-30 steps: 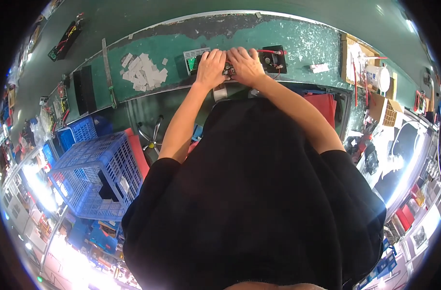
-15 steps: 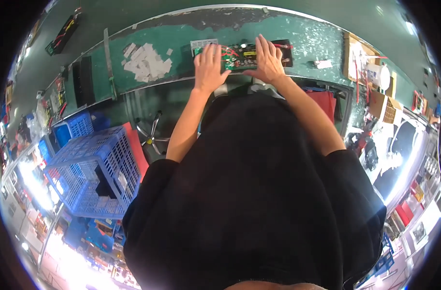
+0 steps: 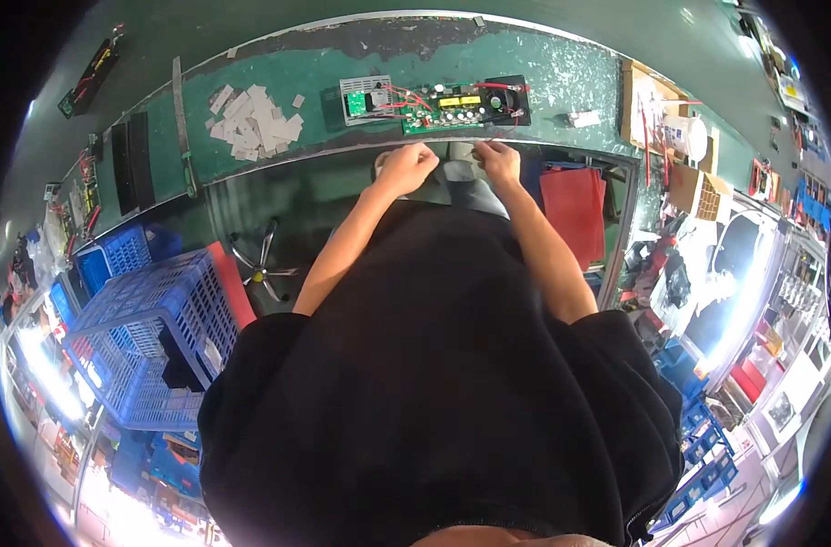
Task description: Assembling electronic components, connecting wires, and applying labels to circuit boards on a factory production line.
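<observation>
An open power supply circuit board (image 3: pixel 447 111) lies on the green bench, with yellow-wrapped parts, red wires and a small black fan (image 3: pixel 497 100) at its right end. At its left end sits a perforated grey metal case (image 3: pixel 353 84) with a small green board inside. In front of the bench edge, my left hand (image 3: pixel 408 170) is closed, fingertips together; what it holds, if anything, is hidden. Closed in a pinch, my right hand (image 3: pixel 500 164) is just below the fan end. A thin red wire (image 3: pixel 506 133) runs from there down to its fingertips.
Left of the board lies a pile of white paper pieces (image 3: pixel 256 126), and beyond it a long metal strip (image 3: pixel 180 114). Blue plastic crates (image 3: pixel 146 314) stand on my left. A cardboard box (image 3: pixel 643 96) and white cup (image 3: pixel 684 137) are at the right; red sheets (image 3: pixel 573 214) sit under the bench.
Both hands have come off the circuit board and drawn back toward me, their spread fingers now closed. The board and metal case are uncovered. The whole view has shifted slightly.
</observation>
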